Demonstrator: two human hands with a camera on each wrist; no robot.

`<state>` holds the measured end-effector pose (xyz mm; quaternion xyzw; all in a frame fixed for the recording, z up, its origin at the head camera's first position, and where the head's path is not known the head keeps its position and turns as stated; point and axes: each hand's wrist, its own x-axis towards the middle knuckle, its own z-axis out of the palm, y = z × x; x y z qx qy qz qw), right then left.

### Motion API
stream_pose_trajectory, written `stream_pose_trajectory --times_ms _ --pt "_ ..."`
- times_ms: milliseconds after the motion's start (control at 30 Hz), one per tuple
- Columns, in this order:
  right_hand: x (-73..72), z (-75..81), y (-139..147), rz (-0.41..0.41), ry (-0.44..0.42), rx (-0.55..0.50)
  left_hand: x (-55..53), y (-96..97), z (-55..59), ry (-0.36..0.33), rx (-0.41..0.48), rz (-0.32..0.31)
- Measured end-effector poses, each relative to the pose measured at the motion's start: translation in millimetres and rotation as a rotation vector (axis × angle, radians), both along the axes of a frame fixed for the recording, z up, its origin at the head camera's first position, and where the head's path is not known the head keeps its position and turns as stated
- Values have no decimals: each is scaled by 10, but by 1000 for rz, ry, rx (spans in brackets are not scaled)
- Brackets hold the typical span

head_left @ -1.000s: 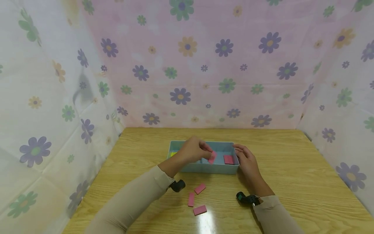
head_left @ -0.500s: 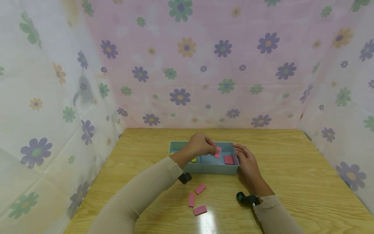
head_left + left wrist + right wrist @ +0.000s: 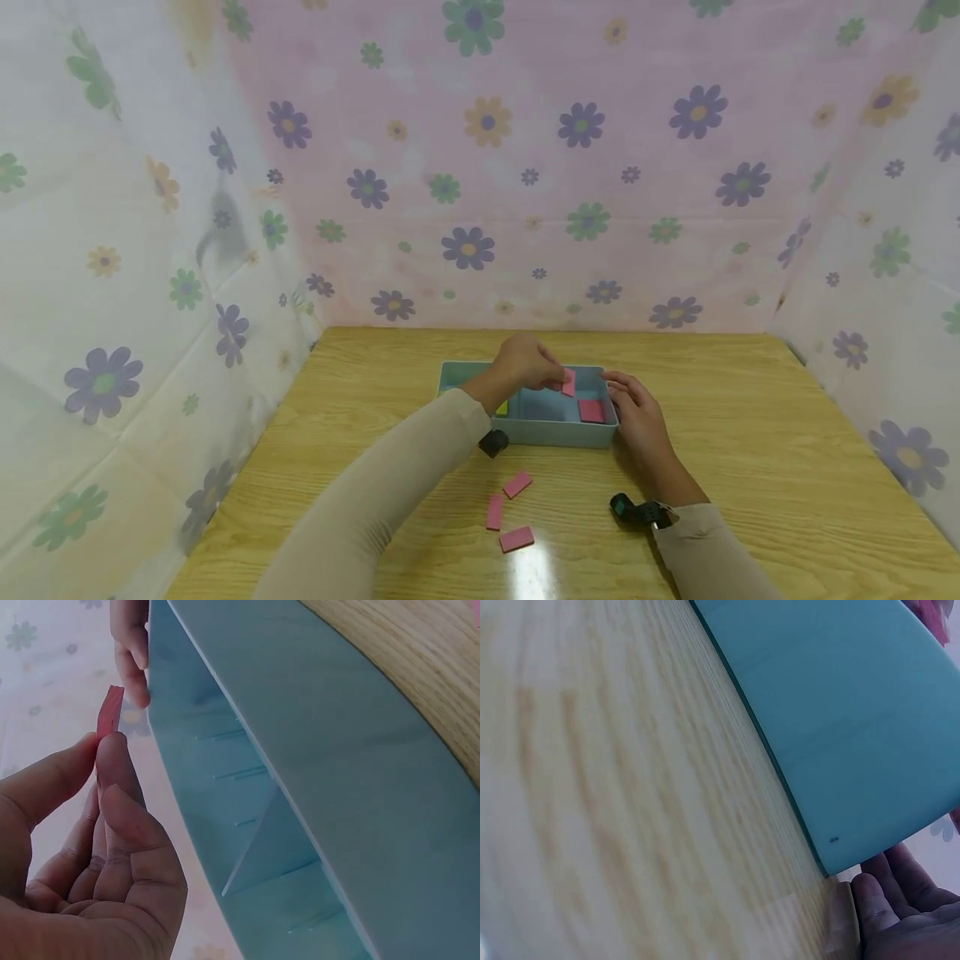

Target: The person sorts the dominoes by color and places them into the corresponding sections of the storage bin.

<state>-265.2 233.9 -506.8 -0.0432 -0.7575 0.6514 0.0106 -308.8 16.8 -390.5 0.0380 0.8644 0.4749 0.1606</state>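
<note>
Between thumb and fingertips, my left hand (image 3: 527, 364) pinches a small flat pink rectangular tile (image 3: 569, 384) above the right part of a light blue box (image 3: 555, 434). The left wrist view shows that tile (image 3: 110, 711) edge-on, apart from the box wall. My right hand (image 3: 641, 421) rests against the box's right end from outside, its fingers along the end wall. Inside the box's right part lies pink material (image 3: 591, 411). Left of it, partly behind my left wrist, a yellow piece (image 3: 502, 408) shows. A divider (image 3: 266, 844) crosses the box's inside.
In front of the box, three pink tiles lie apart on the wooden table (image 3: 750, 433): one nearest the box (image 3: 517, 484), an upright-lying tile (image 3: 494, 512) and a front tile (image 3: 517, 539). Flowered cloth (image 3: 465, 167) walls in the back and sides.
My left hand has moved right and slightly toward the back over the box, carrying the pink tile with it. The right hand stays at the box's end.
</note>
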Motion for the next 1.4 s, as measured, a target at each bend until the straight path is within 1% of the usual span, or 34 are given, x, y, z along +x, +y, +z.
stream_pose_trajectory --times_ms 167,333,467,567,700,1000,1267,1400 --pt "18 12 6 1 2 1 -35 34 -54 3 15 16" --pt "24 16 2 -1 10 -2 -39 71 -48 -3 6 24" --pt "13 15 -2 -1 8 2 -34 104 -62 -5 -3 15" --pt "13 11 -6 10 18 3 -22 122 -87 3 -36 2" --pt "17 2 -9 18 30 -1 -6 132 -112 14 -55 -8" --pt "20 -4 -3 12 43 -8 -12 172 -147 51 -67 -12" --pt "18 5 -12 13 42 -8 -82 197 -217 37 -63 -11" --pt "18 6 -13 17 37 -20 -104 197 -225 29 -48 -10"
